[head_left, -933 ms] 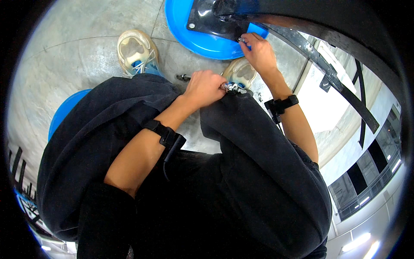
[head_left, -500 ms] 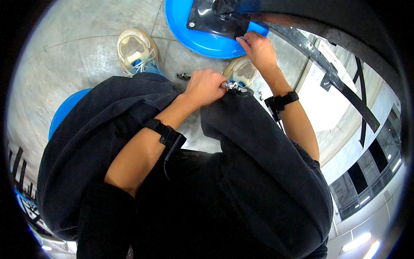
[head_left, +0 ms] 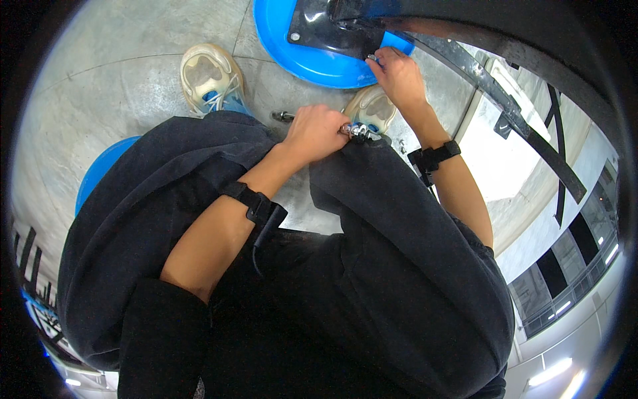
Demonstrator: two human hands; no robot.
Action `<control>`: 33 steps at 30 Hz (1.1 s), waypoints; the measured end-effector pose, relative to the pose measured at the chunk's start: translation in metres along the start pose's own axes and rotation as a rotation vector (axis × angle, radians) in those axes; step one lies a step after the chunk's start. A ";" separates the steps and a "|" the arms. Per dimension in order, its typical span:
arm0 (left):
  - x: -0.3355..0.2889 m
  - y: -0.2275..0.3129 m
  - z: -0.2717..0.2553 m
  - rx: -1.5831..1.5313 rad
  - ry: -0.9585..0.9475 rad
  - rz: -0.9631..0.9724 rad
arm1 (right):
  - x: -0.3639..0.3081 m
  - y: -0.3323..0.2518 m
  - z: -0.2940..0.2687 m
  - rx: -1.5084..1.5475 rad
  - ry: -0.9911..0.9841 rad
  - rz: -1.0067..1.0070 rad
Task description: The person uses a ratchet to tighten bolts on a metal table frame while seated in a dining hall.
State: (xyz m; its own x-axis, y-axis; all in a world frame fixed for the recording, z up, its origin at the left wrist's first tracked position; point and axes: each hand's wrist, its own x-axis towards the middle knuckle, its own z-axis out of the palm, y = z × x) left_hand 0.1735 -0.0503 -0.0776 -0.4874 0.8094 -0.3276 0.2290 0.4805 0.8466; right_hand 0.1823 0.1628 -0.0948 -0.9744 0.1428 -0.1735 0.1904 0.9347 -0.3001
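Chromed tool (head_left: 355, 131) held fast in left hand (head_left: 318, 132), near right knee (head_left: 375, 156); right hand (head_left: 400, 74) pinches small metal fastener (head_left: 372, 58) at corner of black plate (head_left: 329, 33), over blue disc (head_left: 319, 74). Judged partway: fastener seemingly unseated, tool not yet on it (pale spot (head_left: 295, 38), left corner: hole or bolt, cannot tell)

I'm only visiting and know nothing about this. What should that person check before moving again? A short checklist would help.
1. Left hand gripping the metal wrench-like tool: ok.
2. Right hand pinching the small metal piece by the black plate: ok.
3. Small metal piece seated in the plate: cannot tell, fingers hide part of it.
4. Tool apart from the right hand: ok.
5. Right shoe not touching the blue disc: cannot tell.
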 end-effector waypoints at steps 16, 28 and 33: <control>0.001 0.001 -0.001 0.004 0.001 -0.011 | 0.001 -0.002 -0.002 0.069 -0.035 0.024; 0.002 0.001 0.000 0.016 0.011 -0.012 | 0.003 -0.004 -0.004 -0.119 -0.074 -0.100; 0.000 -0.003 0.001 0.020 0.002 -0.018 | -0.018 -0.028 -0.028 0.031 0.022 0.045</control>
State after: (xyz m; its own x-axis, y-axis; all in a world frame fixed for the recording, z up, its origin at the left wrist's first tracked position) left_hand 0.1733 -0.0520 -0.0806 -0.4933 0.7997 -0.3423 0.2369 0.5021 0.8317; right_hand 0.1918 0.1434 -0.0573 -0.9671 0.1918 -0.1669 0.2372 0.9169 -0.3211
